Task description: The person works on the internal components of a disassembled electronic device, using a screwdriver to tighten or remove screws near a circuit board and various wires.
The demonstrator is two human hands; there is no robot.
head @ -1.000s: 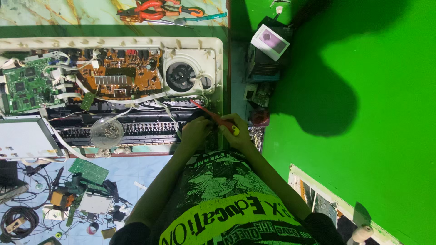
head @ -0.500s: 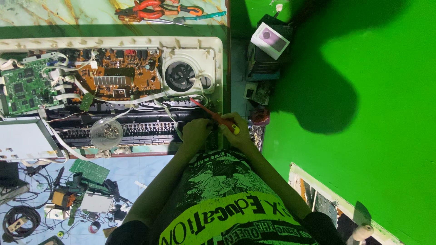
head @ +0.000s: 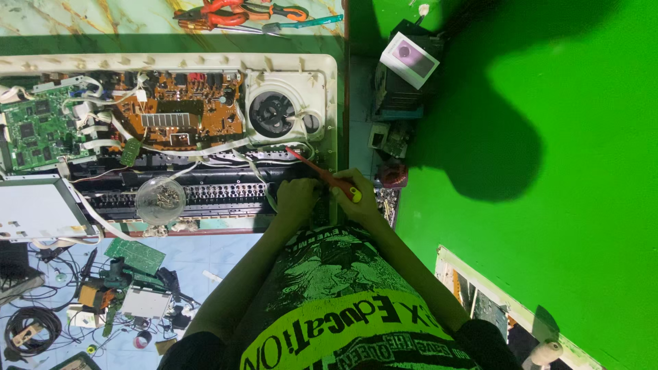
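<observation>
One red-handled screwdriver (head: pixel 322 175) is clasped in the right hand (head: pixel 356 202), tip angled into the opened keyboard casing (head: pixel 329 68) near the surface's right edge. The left hand (head: pixel 296 199) rests on the black key rail (head: pixel 205 195) beside it, grip unclear. Keeping the blade seated squarely and the casing steadied looks wise.

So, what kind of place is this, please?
Probably an electronics repair workshop: an opened device with bare circuit boards and a speaker, pliers on the bench, and loose parts and wires lying around.

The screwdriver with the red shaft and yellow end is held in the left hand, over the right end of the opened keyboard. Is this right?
Not quite. The head view shows the screwdriver in the right hand, not the left. The left hand rests beside it on the opened keyboard. The rest is right.
</observation>
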